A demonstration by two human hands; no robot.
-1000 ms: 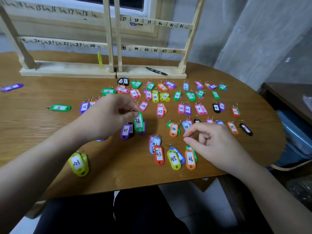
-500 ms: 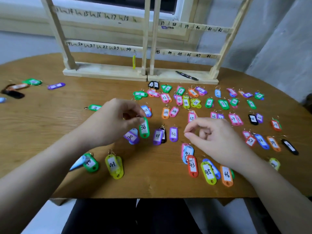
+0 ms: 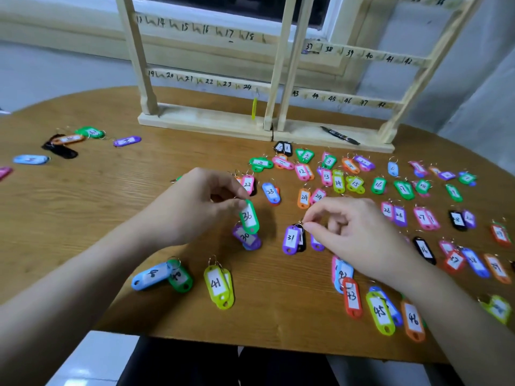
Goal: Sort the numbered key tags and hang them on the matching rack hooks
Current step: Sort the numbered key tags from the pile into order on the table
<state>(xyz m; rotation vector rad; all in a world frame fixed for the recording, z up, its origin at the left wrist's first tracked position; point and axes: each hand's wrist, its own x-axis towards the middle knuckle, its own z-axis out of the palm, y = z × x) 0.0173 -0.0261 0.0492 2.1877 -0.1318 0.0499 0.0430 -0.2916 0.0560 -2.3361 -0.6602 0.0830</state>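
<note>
On table: two hands, one rack.

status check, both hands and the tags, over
Left hand pinches green tag 36, lifted. Right hand pinches ring of purple tag 31. Rack holds one yellow tag. Nothing blocking.

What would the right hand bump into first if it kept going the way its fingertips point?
The right hand points left, pinching at the ring of the purple 31 tag. It meets that tag first; beyond lies the purple 30 tag, though depth is uncertain.
</note>
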